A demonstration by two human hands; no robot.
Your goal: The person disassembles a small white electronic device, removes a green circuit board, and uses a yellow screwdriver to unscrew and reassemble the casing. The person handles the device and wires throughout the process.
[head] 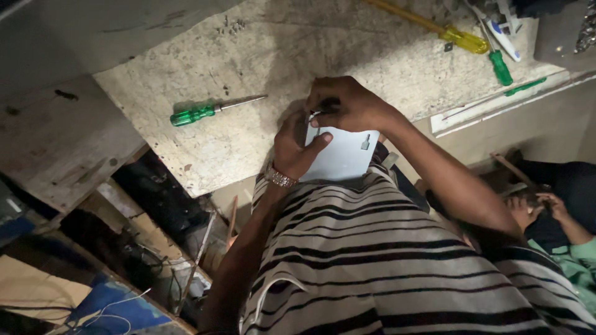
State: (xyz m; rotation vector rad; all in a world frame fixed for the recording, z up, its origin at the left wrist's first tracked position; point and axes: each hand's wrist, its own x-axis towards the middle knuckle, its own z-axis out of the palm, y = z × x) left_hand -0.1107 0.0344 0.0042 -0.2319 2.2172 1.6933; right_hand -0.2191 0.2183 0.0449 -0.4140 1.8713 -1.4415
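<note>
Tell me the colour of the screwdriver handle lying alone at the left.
Green, translucent handle; head view.

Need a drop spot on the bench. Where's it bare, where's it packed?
Bare: the worktop stretch between the green screwdriver and the yellow screwdriver, plus the strip below the green one toward the near edge. Crowded: the far right corner around the small green screwdriver. Both hands, left hand and right hand, hold the white panel at the edge.

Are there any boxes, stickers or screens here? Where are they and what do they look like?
No clear package, label or screen shows.
Nearest thing: a flat pale grey rectangular panel, held against the worktop edge by the left hand and right hand; it bears one small grey mark.
</note>
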